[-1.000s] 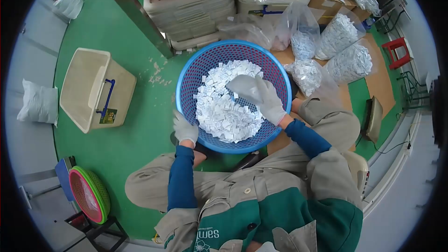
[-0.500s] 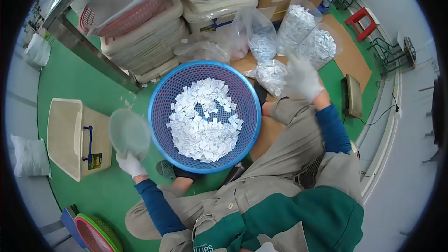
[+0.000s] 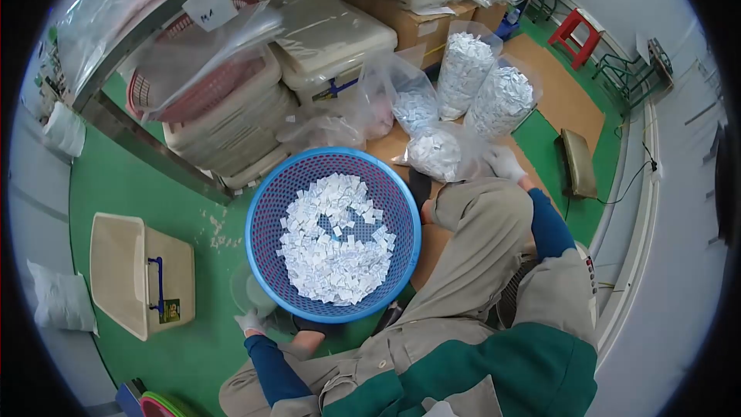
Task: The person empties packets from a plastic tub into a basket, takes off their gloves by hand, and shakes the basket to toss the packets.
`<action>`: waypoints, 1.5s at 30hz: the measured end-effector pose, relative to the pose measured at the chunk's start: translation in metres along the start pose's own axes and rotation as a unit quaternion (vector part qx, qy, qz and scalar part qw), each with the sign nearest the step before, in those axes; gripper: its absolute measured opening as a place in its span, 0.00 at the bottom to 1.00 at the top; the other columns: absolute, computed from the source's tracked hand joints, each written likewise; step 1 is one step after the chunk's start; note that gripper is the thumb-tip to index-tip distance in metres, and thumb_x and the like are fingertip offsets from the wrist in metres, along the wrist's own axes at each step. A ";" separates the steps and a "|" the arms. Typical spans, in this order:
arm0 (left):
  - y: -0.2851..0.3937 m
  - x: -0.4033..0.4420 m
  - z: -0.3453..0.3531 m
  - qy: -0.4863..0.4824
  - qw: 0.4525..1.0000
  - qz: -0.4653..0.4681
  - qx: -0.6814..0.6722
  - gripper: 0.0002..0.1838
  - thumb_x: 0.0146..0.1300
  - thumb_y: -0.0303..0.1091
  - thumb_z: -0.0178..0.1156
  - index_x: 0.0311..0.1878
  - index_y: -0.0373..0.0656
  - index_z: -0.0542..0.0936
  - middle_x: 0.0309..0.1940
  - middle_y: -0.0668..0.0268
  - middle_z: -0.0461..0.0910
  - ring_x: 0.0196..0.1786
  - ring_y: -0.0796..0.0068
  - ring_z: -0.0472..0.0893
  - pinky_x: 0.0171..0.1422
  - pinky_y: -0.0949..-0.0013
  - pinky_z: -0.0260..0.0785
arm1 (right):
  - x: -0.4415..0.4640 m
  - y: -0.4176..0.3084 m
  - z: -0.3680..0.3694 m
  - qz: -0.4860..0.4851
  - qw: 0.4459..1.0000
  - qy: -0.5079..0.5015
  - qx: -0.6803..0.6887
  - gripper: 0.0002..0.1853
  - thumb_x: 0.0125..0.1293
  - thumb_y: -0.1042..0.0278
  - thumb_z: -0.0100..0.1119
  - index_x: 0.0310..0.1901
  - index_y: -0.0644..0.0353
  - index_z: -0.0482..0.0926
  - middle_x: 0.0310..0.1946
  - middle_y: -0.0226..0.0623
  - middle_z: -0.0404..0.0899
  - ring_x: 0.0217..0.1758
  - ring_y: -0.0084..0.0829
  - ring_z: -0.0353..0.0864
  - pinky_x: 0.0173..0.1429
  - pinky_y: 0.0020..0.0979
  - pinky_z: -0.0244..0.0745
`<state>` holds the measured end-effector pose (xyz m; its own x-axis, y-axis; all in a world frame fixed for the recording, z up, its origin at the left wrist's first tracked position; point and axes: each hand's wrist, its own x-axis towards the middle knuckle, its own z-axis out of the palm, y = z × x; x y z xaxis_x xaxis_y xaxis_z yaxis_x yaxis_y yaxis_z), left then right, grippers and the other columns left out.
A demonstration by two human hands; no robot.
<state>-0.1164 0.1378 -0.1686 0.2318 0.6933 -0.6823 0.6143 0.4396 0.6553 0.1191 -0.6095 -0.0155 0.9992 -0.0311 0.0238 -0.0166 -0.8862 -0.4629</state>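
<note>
A blue basket (image 3: 414,251) stands on the floor before me, holding a heap of small white pieces (image 3: 332,262) with a gap near its middle. At its lower left, my left hand (image 3: 251,323) grips the rim of a translucent bowl (image 3: 245,291), which is partly hidden by the basket. My right hand (image 3: 505,162) is beyond my raised knee, against the mouth of a lying plastic bag of white pieces (image 3: 434,154); its fingers blend into the clear plastic. Upright bags of white pieces (image 3: 465,69) (image 3: 502,99) stand behind that bag.
A beige bin (image 3: 170,282) with a blue handle lies at left. Stacked lidded tubs (image 3: 336,35), a pink basket (image 3: 208,96) and a metal post (image 3: 147,147) are beyond the blue basket. A red stool (image 3: 575,38) and a dark pedal-like box (image 3: 577,162) are at right.
The bowl passed from my right hand to my left and has come down beside the basket. My right hand has moved away from the basket to the bags. The view has shifted.
</note>
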 end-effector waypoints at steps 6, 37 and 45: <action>-0.017 0.016 -0.003 -0.010 0.993 0.096 0.067 0.43 0.58 0.22 0.59 0.76 0.43 0.51 0.63 0.50 0.69 0.53 0.52 0.78 0.45 0.52 0.76 | 0.073 -0.080 -0.046 0.175 0.958 0.077 0.215 0.12 0.64 0.61 0.59 0.37 0.64 0.81 0.25 0.35 0.80 0.23 0.27 0.75 0.29 0.33 0.71; 0.010 -0.073 0.054 -0.084 0.937 0.293 0.172 0.38 0.64 0.40 0.63 0.71 0.28 0.61 0.49 0.51 0.80 0.46 0.67 0.80 0.51 0.68 0.72 | 0.127 -0.034 -0.021 0.296 0.853 -0.026 0.429 0.23 0.69 0.59 0.55 0.63 0.57 0.71 0.33 0.33 0.76 0.21 0.28 0.75 0.19 0.32 0.71; 0.019 -0.117 0.062 -0.098 0.876 0.428 0.201 0.30 0.59 0.35 0.65 0.62 0.32 0.71 0.49 0.52 0.82 0.49 0.60 0.82 0.56 0.62 0.71 | 0.129 -0.038 -0.025 0.039 0.971 0.236 -0.020 0.24 0.59 0.61 0.58 0.58 0.56 0.76 0.49 0.53 0.81 0.55 0.47 0.80 0.62 0.39 0.71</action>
<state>-0.0847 0.0292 -0.0961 0.8380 0.5418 -0.0652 0.3588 -0.4569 0.8139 0.2478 -0.5916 0.0276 0.8671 -0.2997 0.3978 -0.1030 -0.8893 -0.4455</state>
